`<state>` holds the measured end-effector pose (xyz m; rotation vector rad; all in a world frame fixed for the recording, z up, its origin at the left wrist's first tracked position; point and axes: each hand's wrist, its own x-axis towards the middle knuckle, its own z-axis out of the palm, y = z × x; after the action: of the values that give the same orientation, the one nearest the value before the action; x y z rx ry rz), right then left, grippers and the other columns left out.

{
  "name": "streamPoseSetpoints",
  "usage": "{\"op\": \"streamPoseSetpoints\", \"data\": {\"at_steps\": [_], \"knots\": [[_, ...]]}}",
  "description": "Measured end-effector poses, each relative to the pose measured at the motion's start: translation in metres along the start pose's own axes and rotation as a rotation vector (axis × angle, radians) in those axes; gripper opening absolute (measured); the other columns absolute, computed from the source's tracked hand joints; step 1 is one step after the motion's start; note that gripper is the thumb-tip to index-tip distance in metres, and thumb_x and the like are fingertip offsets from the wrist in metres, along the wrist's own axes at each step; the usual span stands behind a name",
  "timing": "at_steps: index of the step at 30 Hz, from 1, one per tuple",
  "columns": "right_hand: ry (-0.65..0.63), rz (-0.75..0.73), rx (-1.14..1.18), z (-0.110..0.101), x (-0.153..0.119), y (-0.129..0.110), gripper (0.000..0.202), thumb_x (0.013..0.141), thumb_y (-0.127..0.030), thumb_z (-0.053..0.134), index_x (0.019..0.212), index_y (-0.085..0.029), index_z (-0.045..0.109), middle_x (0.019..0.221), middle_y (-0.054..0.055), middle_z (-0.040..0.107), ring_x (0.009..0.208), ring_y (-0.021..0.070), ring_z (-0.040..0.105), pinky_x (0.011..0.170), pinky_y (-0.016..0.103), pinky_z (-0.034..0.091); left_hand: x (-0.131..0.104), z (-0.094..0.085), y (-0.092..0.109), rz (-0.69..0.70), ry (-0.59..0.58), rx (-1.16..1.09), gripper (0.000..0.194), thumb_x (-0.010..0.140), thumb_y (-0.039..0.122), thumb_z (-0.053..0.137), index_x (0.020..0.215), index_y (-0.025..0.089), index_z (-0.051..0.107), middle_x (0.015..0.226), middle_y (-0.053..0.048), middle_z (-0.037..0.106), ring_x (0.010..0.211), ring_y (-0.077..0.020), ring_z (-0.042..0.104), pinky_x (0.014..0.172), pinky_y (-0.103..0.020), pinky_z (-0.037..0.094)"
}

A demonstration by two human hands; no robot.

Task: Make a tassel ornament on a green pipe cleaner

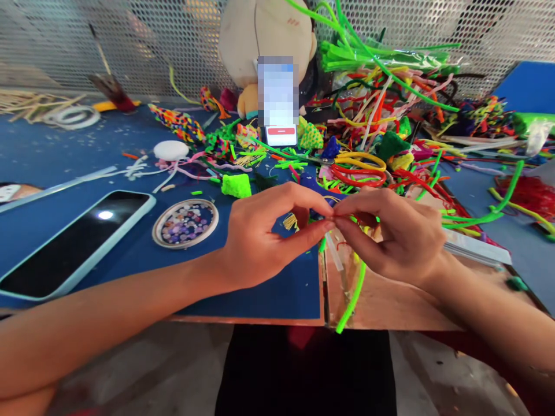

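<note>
My left hand (264, 237) and my right hand (390, 234) meet above the front of the table, fingertips touching. Both are closed in a pinch, thumb against index finger. Whatever lies between the fingertips is too small to make out. Below them a bright green pipe cleaner (356, 294) hangs over the table's front edge. A small bundle of straw-coloured strands (291, 222) shows behind my left fingers. To the left of my left hand sits a round dish (155, 232) of small purple, white and brown beads (186, 225).
A phone (78, 242) lies at left; another phone (281, 136) stands against a plush doll (238, 43). Tangled coloured pipe cleaners (368, 104) heap at the back right, near a bagged green bundle (381, 58). A bright green fuzzy block (236, 185) lies behind my left hand.
</note>
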<state>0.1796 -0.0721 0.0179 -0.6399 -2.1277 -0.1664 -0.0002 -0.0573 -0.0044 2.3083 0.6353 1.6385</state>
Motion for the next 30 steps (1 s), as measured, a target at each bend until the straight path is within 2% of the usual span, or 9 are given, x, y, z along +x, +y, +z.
{"op": "streamPoseSetpoints", "data": {"at_steps": [7, 12, 16, 22, 26, 30], "knots": [[0.032, 0.019, -0.018, 0.0005, -0.001, 0.0011, 0.012, 0.082, -0.01, 0.059, 0.088, -0.02, 0.06, 0.079, 0.001, 0.069, 0.067, 0.0124, 0.065, 0.06, 0.025, 0.057, -0.0023, 0.0008, -0.0043, -0.022, 0.02, 0.0, 0.007, 0.082, 0.023, 0.065, 0.086, 0.019, 0.062, 0.077, 0.002, 0.069, 0.064, -0.0083, 0.063, 0.055, -0.021, 0.052], [-0.007, 0.04, -0.045, -0.0014, 0.0011, 0.0001, 0.007, 0.082, -0.014, 0.059, 0.087, -0.018, 0.061, 0.079, 0.001, 0.069, 0.068, 0.0111, 0.065, 0.064, 0.023, 0.056, -0.0023, 0.0003, -0.0035, -0.031, 0.019, 0.035, 0.008, 0.083, 0.025, 0.064, 0.088, 0.019, 0.062, 0.079, 0.001, 0.069, 0.065, -0.0085, 0.063, 0.058, -0.021, 0.053], [-0.028, 0.077, -0.048, -0.0009, 0.0016, -0.0016, 0.006, 0.082, -0.014, 0.058, 0.084, -0.018, 0.062, 0.077, 0.0, 0.068, 0.064, 0.0095, 0.063, 0.063, 0.021, 0.055, -0.0025, 0.0007, -0.0055, 0.016, 0.037, 0.012, 0.008, 0.082, 0.02, 0.064, 0.089, 0.02, 0.062, 0.081, 0.001, 0.069, 0.066, -0.0085, 0.062, 0.058, -0.021, 0.053], [-0.037, 0.118, -0.046, 0.0005, 0.001, -0.0019, 0.008, 0.083, -0.013, 0.056, 0.081, -0.019, 0.06, 0.073, -0.001, 0.068, 0.058, 0.0087, 0.06, 0.06, 0.021, 0.053, -0.0021, 0.0009, -0.0091, 0.112, 0.023, -0.028, 0.018, 0.08, 0.013, 0.065, 0.095, 0.023, 0.06, 0.086, 0.001, 0.068, 0.07, -0.0089, 0.061, 0.06, -0.022, 0.053], [0.003, 0.085, -0.049, 0.0003, 0.0002, -0.001, 0.008, 0.082, -0.012, 0.057, 0.082, -0.019, 0.061, 0.075, -0.001, 0.068, 0.06, 0.0089, 0.061, 0.061, 0.021, 0.054, -0.0016, 0.0013, -0.0087, 0.126, 0.025, -0.036, 0.021, 0.077, 0.009, 0.067, 0.093, 0.021, 0.061, 0.085, 0.0, 0.068, 0.069, -0.0094, 0.06, 0.059, -0.023, 0.053], [0.031, 0.053, -0.062, 0.0007, -0.0009, -0.0005, 0.008, 0.081, -0.011, 0.059, 0.083, -0.019, 0.061, 0.075, -0.001, 0.068, 0.06, 0.0088, 0.061, 0.06, 0.021, 0.055, -0.0021, 0.0017, -0.0074, 0.083, 0.029, -0.02, 0.019, 0.079, 0.011, 0.065, 0.093, 0.024, 0.06, 0.084, 0.001, 0.068, 0.067, -0.0097, 0.06, 0.059, -0.024, 0.053]]}}
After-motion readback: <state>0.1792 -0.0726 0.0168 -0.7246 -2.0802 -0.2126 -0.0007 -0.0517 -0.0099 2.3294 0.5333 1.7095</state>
